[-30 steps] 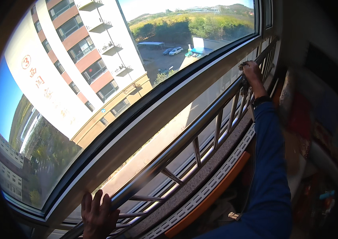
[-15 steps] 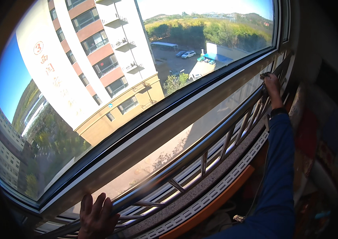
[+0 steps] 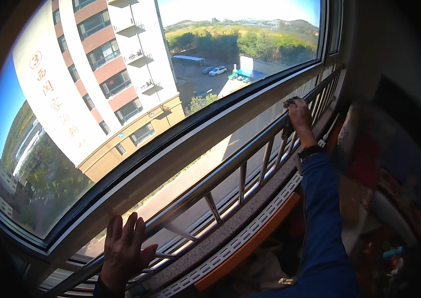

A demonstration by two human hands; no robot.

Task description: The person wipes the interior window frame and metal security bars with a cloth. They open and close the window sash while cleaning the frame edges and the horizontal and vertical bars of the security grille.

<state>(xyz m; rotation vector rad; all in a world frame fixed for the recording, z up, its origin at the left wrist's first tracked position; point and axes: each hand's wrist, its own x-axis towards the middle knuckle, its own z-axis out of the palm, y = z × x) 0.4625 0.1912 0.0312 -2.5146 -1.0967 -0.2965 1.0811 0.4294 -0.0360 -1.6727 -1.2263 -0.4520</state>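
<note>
A shiny metal railing (image 3: 225, 171) with upright bars runs slantwise in front of the window. At its far right part, my right hand (image 3: 301, 119) is closed on a crumpled dark cloth (image 3: 287, 130), pressed around the top rail. Part of the cloth sticks out above the fingers and part hangs below the rail. My left hand (image 3: 125, 251) lies at the near left end of the same rail, fingers stretched out and thumb apart, with nothing visible in it. Its palm is hidden, so I cannot tell how firmly it touches the rail.
Beyond the railing is a large window frame (image 3: 180, 134), with buildings and parked cars far below. On the inner side run a speckled stone sill (image 3: 230, 218), a white slotted strip (image 3: 237, 248) and an orange edge (image 3: 250, 243). Dim cluttered items lie at the lower right.
My right hand has slid nearer along the top rail with the cloth. My left hand shows higher in the picture, still at the rail. The whole view has shifted somewhat.
</note>
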